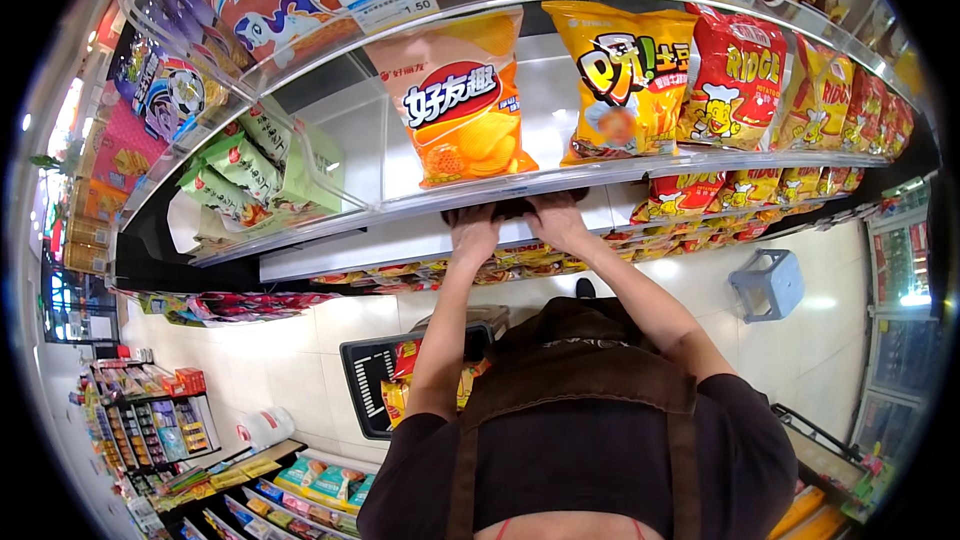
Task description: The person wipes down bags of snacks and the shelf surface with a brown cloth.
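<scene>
Both arms reach forward into a white lower shelf (360,251), beneath the clear front edge of the shelf above. My left hand (476,231) and my right hand (556,222) lie close together there, touching a dark brown thing (515,208). Most of that thing is hidden under the upper shelf, so its kind and my grip on it are unclear. Just above my hands, an orange chip bag (459,105) stands upright on the upper shelf. To its right are a yellow chip bag (626,82) and a red Ridge potato chip bag (731,82).
A dark plastic basket (365,390) holding chip bags is beside me at the left. Behind it stands a low snack display (322,480). A blue-grey plastic stool (766,285) occupies the tiled floor at right. Green snack packs (240,165) fill the upper shelf's left end.
</scene>
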`<state>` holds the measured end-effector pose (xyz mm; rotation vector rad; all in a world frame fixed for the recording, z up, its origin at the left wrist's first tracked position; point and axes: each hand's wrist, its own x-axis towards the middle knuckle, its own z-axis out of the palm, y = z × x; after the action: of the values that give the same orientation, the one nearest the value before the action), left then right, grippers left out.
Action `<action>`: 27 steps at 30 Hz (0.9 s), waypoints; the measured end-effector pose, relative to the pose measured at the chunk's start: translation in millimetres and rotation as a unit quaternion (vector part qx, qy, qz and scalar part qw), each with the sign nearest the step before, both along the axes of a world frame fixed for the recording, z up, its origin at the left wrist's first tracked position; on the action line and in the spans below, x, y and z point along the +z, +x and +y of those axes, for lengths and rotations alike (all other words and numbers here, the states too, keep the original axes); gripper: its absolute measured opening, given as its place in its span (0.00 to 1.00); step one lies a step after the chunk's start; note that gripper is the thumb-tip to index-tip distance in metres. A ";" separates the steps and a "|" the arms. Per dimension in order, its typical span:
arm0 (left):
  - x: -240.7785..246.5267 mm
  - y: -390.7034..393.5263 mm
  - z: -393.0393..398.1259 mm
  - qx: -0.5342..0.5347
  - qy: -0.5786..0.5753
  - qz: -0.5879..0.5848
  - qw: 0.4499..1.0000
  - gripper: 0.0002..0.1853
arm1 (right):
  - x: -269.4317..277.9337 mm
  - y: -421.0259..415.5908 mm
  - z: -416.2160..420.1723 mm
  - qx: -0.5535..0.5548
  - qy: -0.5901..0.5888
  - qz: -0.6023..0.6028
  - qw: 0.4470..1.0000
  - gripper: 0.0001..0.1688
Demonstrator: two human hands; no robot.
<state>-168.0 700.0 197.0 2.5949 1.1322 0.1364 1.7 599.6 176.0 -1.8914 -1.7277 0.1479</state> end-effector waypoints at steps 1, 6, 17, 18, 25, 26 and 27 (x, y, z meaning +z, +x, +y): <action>0.5 -10.7 1.5 0.028 0.010 0.003 1.000 0.26 | 7.8 -6.6 3.8 0.021 -0.019 0.009 1.000 0.22; 7.7 -39.0 -12.9 0.135 0.047 0.047 0.989 0.29 | 17.7 -18.3 9.9 0.075 -0.015 0.022 0.997 0.18; 14.5 -21.8 -25.1 0.155 -0.091 -0.264 0.948 0.16 | 45.8 -0.8 -20.9 -0.081 -0.014 0.165 0.983 0.08; 16.7 -18.7 -28.0 0.155 -0.122 -0.324 0.925 0.16 | 58.3 -0.4 -27.1 -0.093 0.010 0.202 0.975 0.07; 89.5 12.5 -93.6 0.064 -0.329 -0.616 0.713 0.13 | 113.1 -14.8 -79.8 -0.155 0.166 0.316 0.921 0.07; 87.9 10.4 -102.7 0.059 -0.408 -0.591 0.693 0.14 | 113.3 -18.3 -88.4 -0.165 0.174 0.374 0.896 0.07; 88.8 13.2 -114.4 0.020 -0.430 -0.587 0.686 0.14 | 114.2 -22.8 -97.2 -0.171 0.181 0.430 0.868 0.08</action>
<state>-154.8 585.6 285.7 1.1439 0.4845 0.8750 -21.2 502.4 290.3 -1.4670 -0.7393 0.4212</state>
